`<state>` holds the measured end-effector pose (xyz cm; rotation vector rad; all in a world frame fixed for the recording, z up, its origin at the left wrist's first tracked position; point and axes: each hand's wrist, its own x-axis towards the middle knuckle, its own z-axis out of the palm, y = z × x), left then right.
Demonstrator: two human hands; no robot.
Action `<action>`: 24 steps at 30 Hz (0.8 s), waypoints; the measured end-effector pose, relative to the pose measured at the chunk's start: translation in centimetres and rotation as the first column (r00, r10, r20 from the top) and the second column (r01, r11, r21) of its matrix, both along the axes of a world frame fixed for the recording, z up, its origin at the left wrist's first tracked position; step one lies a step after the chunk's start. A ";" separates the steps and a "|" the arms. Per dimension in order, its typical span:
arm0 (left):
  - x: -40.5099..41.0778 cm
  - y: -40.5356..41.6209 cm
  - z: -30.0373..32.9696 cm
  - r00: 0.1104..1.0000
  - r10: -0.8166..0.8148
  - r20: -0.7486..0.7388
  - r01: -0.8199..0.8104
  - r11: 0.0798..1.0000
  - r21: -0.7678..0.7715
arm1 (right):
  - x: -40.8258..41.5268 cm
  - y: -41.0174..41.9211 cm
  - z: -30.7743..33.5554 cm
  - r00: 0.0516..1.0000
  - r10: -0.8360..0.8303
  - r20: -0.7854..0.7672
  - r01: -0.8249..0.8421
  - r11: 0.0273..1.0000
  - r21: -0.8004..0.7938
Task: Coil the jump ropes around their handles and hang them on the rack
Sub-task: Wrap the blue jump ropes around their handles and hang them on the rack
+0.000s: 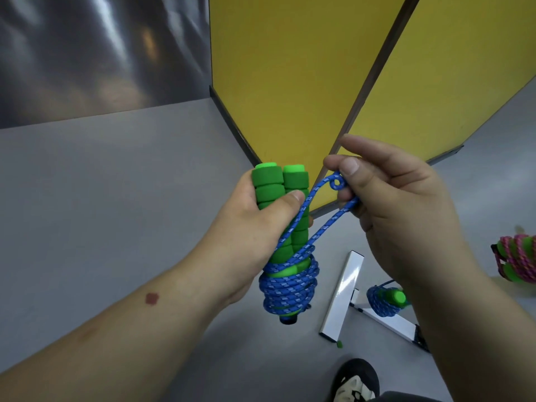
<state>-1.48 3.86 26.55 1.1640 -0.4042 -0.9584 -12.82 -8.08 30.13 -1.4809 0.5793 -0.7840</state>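
Clasping green handles [285,204], left hand [249,227]; right hand [391,204] pinches blue rope [336,184] (half-coiled).

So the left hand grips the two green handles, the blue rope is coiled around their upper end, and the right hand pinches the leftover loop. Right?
Not quite. The head view shows the blue rope coiled around the lower end of the green handles, not the upper. The rest holds: the left hand grips both handles, and the right hand pinches the leftover loop.

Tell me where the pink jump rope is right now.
In the head view, the pink jump rope sits at the far right edge, coiled around green handles, just beyond the right hand; whether it hangs on anything is not visible.
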 end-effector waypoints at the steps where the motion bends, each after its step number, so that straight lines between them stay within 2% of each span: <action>1: 0.0 0.1 0.1 0.999 -0.020 -0.031 0.020 1.000 -0.008 | 0.0 -0.1 0.0 0.999 0.008 0.052 -0.013 0.996 0.094; 4: 0.0 0.4 0.4 0.994 -0.099 -0.049 0.097 0.995 -0.036 | 0.1 -0.3 0.0 0.994 -0.017 0.110 -0.012 0.967 0.254; 10: 0.1 0.3 0.4 0.968 -0.242 0.069 0.242 0.970 0.009 | 0.1 -0.7 0.3 0.987 -0.055 0.149 0.004 0.947 0.320; 15: 0.9 0.4 0.2 0.954 -0.264 0.145 0.259 0.964 0.052 | -0.1 -0.6 0.8 0.966 0.010 0.257 -0.124 0.894 0.430; 20: 1.0 0.6 0.2 0.934 -0.285 0.214 0.267 0.957 0.108 | 0.2 -0.1 1.0 0.941 0.019 0.339 -0.172 0.888 0.427; 24: 0.7 0.7 0.4 0.929 -0.292 0.229 0.276 0.956 0.103 | 0.2 -0.5 0.5 0.960 0.032 0.278 -0.134 0.924 0.358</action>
